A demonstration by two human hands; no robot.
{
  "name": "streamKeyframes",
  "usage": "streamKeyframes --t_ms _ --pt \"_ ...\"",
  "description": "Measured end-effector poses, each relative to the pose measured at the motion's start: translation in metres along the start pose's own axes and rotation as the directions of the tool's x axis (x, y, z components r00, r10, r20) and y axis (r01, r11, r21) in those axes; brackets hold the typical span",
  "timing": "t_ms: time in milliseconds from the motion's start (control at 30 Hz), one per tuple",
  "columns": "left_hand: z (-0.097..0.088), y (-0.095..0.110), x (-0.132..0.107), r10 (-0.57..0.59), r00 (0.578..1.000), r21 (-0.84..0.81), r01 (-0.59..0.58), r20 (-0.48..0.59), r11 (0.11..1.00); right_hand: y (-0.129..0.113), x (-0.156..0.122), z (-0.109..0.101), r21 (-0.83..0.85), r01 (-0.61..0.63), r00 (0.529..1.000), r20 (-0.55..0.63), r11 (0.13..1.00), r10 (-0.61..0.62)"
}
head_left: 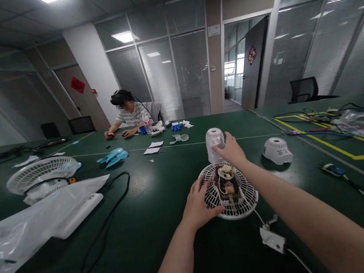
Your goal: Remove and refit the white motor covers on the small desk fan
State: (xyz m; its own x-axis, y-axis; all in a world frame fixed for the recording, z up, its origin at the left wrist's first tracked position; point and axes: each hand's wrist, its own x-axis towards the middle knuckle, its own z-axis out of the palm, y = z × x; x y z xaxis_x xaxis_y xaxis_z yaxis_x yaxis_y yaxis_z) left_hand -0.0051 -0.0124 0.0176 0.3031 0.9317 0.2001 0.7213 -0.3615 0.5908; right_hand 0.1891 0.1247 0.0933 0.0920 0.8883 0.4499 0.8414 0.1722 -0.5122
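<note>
A round white fan grille (251,201) lies in front of me, with an exposed motor and wiring (229,186) at its middle. My left hand (197,204) holds the grille's left side, thumb at the near rim and fingers spread over the ribs. Just beyond the grille, a white vented motor cover (215,139) is upright. My right hand (232,151) grips its right side with thumb and fingers. Whether the cover touches the table cannot be made out. A cable runs from the motor to a small white switch box (272,238) on the right.
A second white vented cover (277,151) is on the right. Leftward lie another fan head (42,175), a plastic-wrapped part (44,213), a black cable (111,213) and blue fan blades (113,156). Across the green table (155,185) sits a person (132,114). Wires fill the right side.
</note>
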Motion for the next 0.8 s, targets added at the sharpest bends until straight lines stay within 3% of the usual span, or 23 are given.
streamKeyframes --t_ms 233,800 --pt "0.0 0.001 0.001 -0.02 1.0 -0.005 0.02 -0.005 1.0 0.001 0.008 0.03 -0.059 -0.076 0.997 -0.003 0.995 0.076" --pt "-0.001 0.002 0.001 -0.017 1.0 -0.017 0.017 -0.001 1.0 -0.004 0.003 0.018 -0.103 -0.032 0.999 -0.006 0.994 0.032"
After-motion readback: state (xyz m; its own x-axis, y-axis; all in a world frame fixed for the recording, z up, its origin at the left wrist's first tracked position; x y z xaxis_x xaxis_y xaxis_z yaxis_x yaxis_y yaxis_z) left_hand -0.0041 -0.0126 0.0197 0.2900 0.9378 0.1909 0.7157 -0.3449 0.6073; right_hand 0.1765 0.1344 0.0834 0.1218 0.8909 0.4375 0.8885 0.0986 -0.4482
